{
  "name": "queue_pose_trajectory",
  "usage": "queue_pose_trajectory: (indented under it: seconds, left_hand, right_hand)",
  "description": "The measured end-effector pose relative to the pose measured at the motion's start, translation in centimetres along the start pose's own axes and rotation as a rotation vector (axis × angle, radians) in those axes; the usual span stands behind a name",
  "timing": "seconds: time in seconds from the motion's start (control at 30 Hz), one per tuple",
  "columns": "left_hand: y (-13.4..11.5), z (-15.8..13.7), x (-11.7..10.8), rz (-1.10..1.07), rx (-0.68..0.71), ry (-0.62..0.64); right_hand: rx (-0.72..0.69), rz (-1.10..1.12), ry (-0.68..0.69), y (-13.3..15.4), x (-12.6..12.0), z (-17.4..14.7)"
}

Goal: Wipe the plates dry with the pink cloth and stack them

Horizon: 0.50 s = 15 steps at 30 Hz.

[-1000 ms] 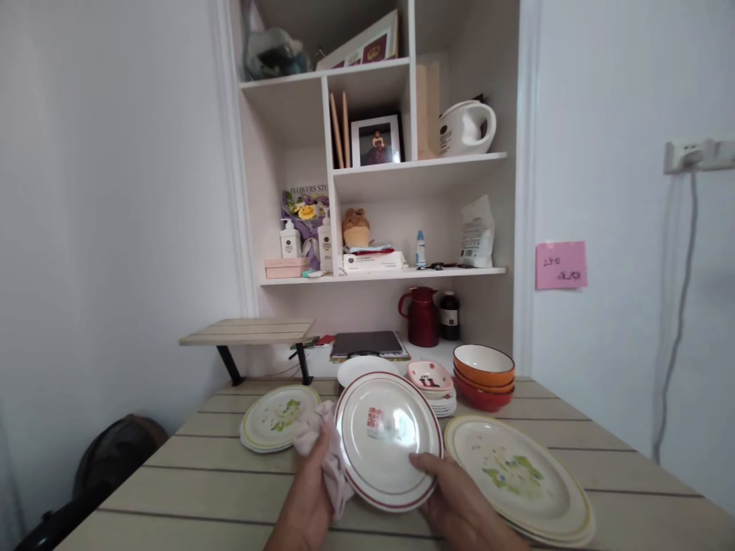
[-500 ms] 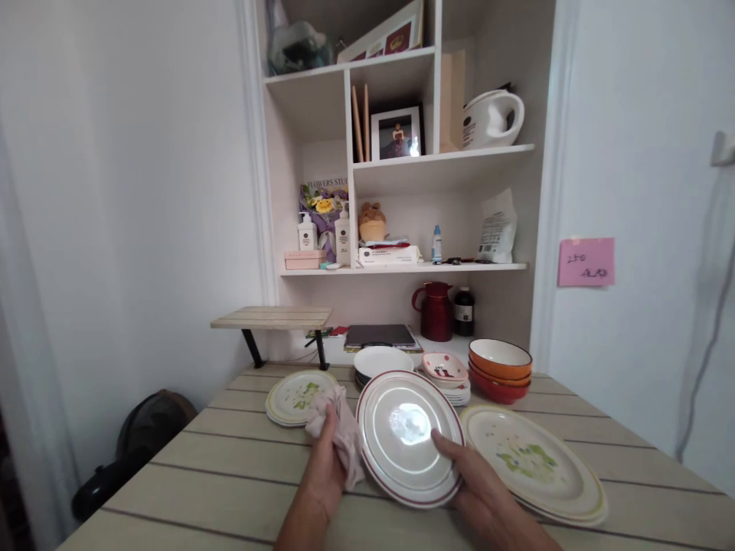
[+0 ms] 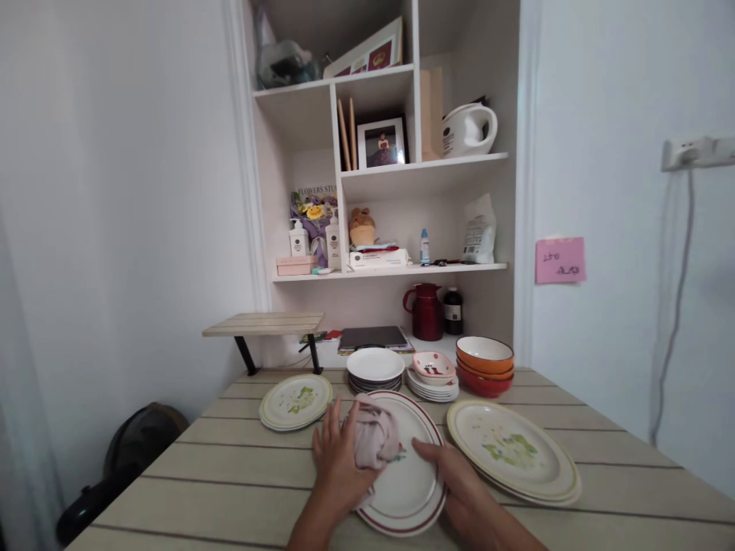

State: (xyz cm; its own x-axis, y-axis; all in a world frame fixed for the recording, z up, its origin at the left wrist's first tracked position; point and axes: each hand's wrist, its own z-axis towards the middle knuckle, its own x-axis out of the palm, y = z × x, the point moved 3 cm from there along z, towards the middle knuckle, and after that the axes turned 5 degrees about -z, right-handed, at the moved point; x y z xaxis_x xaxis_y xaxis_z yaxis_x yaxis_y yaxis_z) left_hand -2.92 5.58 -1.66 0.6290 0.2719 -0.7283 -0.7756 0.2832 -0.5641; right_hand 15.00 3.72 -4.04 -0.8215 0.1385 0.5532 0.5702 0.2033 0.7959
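Observation:
A white plate with a dark red rim (image 3: 410, 490) is tilted up over the table in front of me. My right hand (image 3: 453, 478) grips its right edge, thumb on the face. A crumpled pale pink cloth (image 3: 376, 436) lies against the plate's left part, partly covering a small red and green pattern. My left hand (image 3: 338, 459) has the cloth at its thumb side, its other fingers spread. Left of it is a small yellow-rimmed plate stack (image 3: 276, 405) with a green pattern; large oval yellow-rimmed plates (image 3: 551, 474) lie just right of my right hand.
Behind the held plate stand a stack of round plates (image 3: 376, 366), small white dishes (image 3: 432, 392) topped by a pink strawberry bowl (image 3: 435, 367), and orange and red bowls (image 3: 485, 367). A small raised wooden stand (image 3: 264, 324) is at the back left, a red jug (image 3: 427, 314) behind.
My left hand has brought the cloth right, from beside the plate onto its face. The plate has shifted slightly down, and its centre pattern now shows. The view has turned a little right.

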Motion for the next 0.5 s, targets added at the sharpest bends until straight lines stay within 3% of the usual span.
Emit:
queue_pose_trajectory:
  seconds: [0.13, 0.3, 0.4, 0.5]
  left_hand:
    - [-0.1, 0.0, -0.4, 0.006, 0.048, -0.126]
    - [-0.5, -0.3, -0.9, -0.022, 0.147, -0.276]
    - [-1.9, -1.1, -1.7, 0.014, 0.323, -0.32]
    - [-2.9, -1.8, -1.9, -0.037, 0.477, -0.279]
  right_hand:
    - [0.033, 0.088, 0.009, -0.1, -0.6, 0.8]
    - [-0.029, 0.138, -0.12, 0.4, -1.8, 1.5]
    - [-0.065, 0.137, -0.154, 0.4, -2.2, 1.5]
    - [-0.176, 0.127, -0.175, 0.9, -2.2, 1.3]
